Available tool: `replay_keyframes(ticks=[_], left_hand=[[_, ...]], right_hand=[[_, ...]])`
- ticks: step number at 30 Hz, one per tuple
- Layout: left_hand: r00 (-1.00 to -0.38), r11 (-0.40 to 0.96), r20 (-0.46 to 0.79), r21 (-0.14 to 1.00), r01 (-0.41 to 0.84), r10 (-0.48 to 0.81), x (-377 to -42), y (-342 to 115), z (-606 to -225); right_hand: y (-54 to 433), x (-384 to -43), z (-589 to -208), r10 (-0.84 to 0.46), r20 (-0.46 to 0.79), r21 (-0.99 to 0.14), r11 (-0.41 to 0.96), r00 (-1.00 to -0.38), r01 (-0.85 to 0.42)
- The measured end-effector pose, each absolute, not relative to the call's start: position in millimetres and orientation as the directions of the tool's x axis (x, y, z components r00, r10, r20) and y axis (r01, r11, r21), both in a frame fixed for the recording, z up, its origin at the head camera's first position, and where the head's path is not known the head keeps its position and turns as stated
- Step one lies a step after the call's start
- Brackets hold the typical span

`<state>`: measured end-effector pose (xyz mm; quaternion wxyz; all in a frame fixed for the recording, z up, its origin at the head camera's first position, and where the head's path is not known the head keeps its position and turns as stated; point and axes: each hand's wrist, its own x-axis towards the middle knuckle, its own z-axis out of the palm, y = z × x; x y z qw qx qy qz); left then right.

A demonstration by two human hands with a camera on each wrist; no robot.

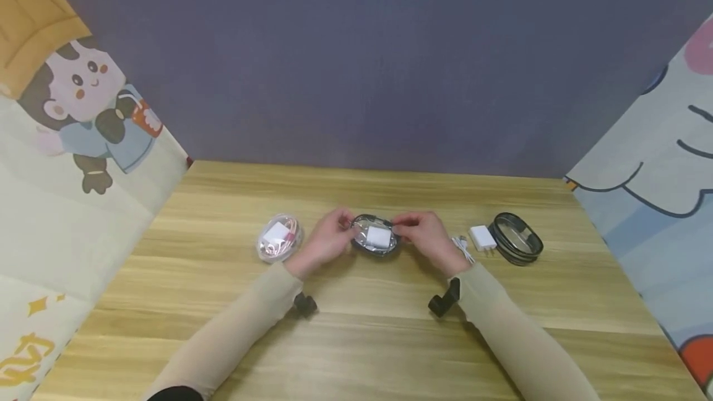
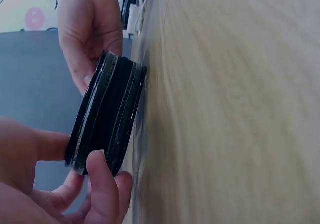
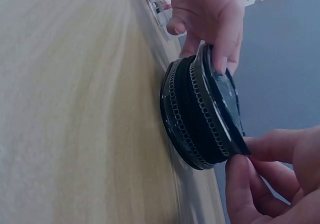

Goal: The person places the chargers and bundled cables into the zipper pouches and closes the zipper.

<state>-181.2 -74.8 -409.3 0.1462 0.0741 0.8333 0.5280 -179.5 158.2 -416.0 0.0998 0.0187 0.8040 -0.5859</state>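
Wood-grain tabletop (image 1: 367, 342), blue-grey wall (image 1: 367, 67), cartoon-printed side panels (image 1: 61, 221)

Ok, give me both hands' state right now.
Left hand: closed, pinching one side of the black-rimmed case.
Right hand: closed, pinching the case's opposite side.

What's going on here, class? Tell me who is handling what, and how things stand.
A person is pinching a round black-rimmed case from either side, with the left hand and the right hand. A white block shows at its face. On the wooden table, a clear round case lies to the left; a white cable, a pronged white plug and a black-rimmed oval piece lie to the right.
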Motion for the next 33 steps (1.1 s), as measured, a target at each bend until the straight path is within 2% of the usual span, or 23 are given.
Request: replay_keyframes(ticks=[7,13,22,28,33], left_hand=[[-0.940,0.484,-0.237,0.870,-0.092,0.246,-183,-78,-410],[-0.939,0.470,-0.230,0.878,-0.088,0.254,-182,-78,-411],[-0.969,0.490,-0.109,0.871,0.014,0.221,-179,-77,-408],[-0.979,0.482,-0.022,0.873,0.081,0.204,-177,-76,-393],[-0.969,0.432,0.041,0.890,0.146,0.244,-176,-73,-391]], right_hand=[[158,-179,-421,-0.074,-0.176,-0.945,0.291,-0.982,0.148],[160,-178,-422,-0.066,-0.177,-0.946,0.285,-0.982,0.151],[180,-171,-415,-0.076,-0.113,-0.906,0.416,-0.991,0.072],[198,-162,-396,-0.113,-0.049,-0.902,0.432,-0.992,-0.004],[224,-148,-381,-0.106,-0.016,-0.875,0.482,-0.994,-0.037]])
